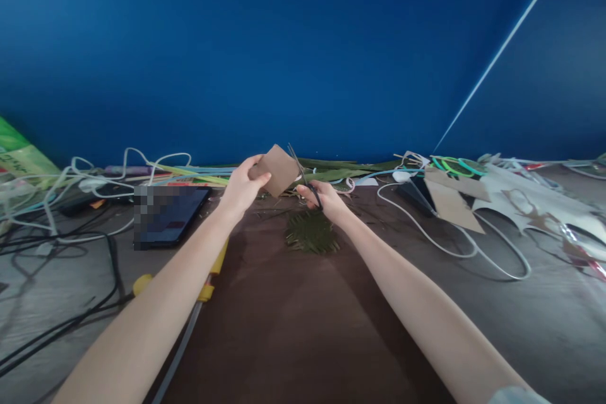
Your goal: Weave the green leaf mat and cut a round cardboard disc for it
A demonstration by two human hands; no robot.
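Observation:
My left hand [245, 183] pinches a small brown piece of cardboard [280, 170] between thumb and fingers, raised above the table. In my right hand [324, 197] is a pair of scissors [302, 170] with dark handles; the blades point up and to the left, beside the cardboard's right edge. Whether the blades touch the cardboard I cannot tell. Below my right hand a dark green, roundish woven piece with a fringed edge [311, 232] lies on the brown table mat [303, 315].
On the left are a dark tablet [175, 218], tangled white cables [52, 202] and a yellow glue gun [207, 290] partly behind my left forearm. Long green leaves [331, 170] lie along the blue wall. Cardboard scraps [452, 205] and cut white sheets [525, 196] are on the right.

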